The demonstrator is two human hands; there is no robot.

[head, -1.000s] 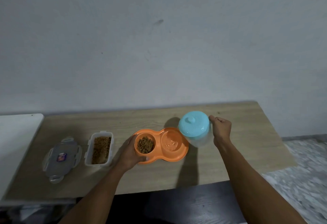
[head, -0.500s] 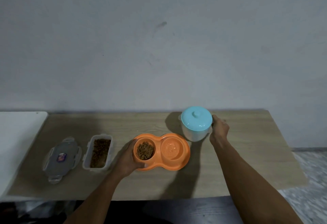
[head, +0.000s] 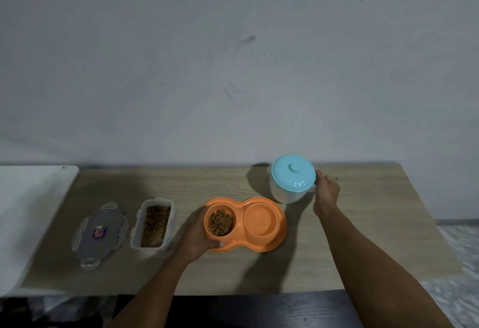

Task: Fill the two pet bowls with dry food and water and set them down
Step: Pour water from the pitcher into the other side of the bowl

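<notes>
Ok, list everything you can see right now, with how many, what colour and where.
double pet bowl: 1, orange, table centre; left well holds brown dry food, right well looks wet
jug: 1, clear with light blue lid, behind the bowl to its right
food container: 1, clear, open, brown kibble inside, left of the bowl
container lid: 1, grey-clear with a small sticker, left of the container
table: 1, light wood, against the wall
white surface: 1, far left
left hand: on the bowl's left end
right hand: at the jug's right side
</notes>
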